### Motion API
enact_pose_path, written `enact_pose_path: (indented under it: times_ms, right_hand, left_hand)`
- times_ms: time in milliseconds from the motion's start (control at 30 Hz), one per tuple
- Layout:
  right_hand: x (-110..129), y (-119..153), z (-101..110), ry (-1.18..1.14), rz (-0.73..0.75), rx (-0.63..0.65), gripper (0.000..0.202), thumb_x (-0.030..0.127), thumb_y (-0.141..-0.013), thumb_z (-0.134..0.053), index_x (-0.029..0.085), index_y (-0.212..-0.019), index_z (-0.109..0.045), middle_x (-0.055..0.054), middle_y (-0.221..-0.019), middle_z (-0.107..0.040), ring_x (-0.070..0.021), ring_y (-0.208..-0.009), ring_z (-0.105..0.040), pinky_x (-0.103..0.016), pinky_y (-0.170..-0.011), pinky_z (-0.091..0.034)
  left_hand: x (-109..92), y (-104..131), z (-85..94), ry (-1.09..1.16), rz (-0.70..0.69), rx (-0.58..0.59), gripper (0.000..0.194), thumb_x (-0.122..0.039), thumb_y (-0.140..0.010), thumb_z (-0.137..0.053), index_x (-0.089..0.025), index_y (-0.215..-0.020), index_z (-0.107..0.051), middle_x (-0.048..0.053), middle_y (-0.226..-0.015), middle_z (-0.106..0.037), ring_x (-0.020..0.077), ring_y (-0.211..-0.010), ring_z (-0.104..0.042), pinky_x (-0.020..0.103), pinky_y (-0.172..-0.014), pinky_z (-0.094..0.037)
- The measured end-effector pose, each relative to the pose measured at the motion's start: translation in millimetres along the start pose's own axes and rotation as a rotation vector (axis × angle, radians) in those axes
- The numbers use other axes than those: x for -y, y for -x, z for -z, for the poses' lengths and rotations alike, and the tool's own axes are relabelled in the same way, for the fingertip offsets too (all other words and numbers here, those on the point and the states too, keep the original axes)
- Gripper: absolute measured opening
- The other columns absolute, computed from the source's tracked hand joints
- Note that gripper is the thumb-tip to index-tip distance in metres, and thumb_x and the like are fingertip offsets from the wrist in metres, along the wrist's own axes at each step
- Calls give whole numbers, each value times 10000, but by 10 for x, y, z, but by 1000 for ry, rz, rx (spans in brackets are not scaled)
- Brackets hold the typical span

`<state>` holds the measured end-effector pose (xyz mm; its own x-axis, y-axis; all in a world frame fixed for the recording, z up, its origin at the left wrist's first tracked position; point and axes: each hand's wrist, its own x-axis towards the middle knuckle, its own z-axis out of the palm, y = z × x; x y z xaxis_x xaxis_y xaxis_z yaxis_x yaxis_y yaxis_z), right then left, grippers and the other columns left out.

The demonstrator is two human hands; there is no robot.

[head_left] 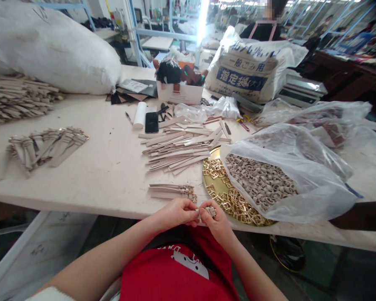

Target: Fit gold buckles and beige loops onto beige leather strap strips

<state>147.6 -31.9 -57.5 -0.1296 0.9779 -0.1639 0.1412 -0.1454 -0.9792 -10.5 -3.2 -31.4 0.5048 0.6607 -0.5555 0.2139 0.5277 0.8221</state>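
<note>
At the table's front edge, my left hand (182,214) and my right hand (217,219) are closed with fingertips nearly meeting. A small beige buckle strap (212,211) shows between the fingers of my right hand; my left fingers pinch its other side, and most of it is hidden. Just beyond my left hand lie several finished-looking straps with gold buckles (172,192). Right of my hands, a round gold tray (210,186) bears many loose gold buckles (235,205). A clear plastic bag (313,196) full of small beige loops (263,179) rests partly over the tray.
Loose beige strips (178,150) are heaped mid-table. A fan of buckled straps (50,144) and a large strip pile (19,98) lie left. Behind stand a phone (152,122), a white roll (139,115), a filled box (180,93) and big white sacks (244,69). A person is beyond.
</note>
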Motion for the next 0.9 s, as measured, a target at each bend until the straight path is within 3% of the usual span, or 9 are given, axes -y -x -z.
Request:
enact_pose_path:
  times_ms: [333,533,767,900]
  right_hand:
    - [2,-5,-5,23,49,40,140,339,-757,-536,200,-755,-527,40,-607,-477,-113,-550,-424,-240,-538,-348]
    - [21,-5,72,171,4,83,70,248,-742,-518,207,-793,-543,34,-642,-509,-114,-540,-431,-236,-510,-335]
    - [-34,29,90,238,65,70,94,256,-774,-493,222,-811,-573,35,-614,-511,-121,-523,-432,-246,-517,-330]
    - [-49,58,83,303,130,116,93,227,-775,-493,223,-796,-583,21,-643,-544,-134,-567,-458,-254,-547,-334]
  left_hand:
    - [67,-23,-104,9,-65,-6,148,-281,-687,-514,-163,-730,-436,-62,-580,-503,57,-464,-469,169,-456,-362]
    - [93,-18,-37,-155,-92,-37,104,-262,-681,-492,-166,-706,-461,-60,-574,-456,67,-459,-433,177,-428,-347]
    - [137,78,98,-95,-79,50,250,-322,-697,-550,-151,-870,-492,-23,-673,-595,108,-600,-573,201,-549,-404]
    - [180,80,111,-73,13,19,197,-279,-671,-553,-145,-808,-506,-2,-659,-631,123,-606,-601,205,-544,-417]
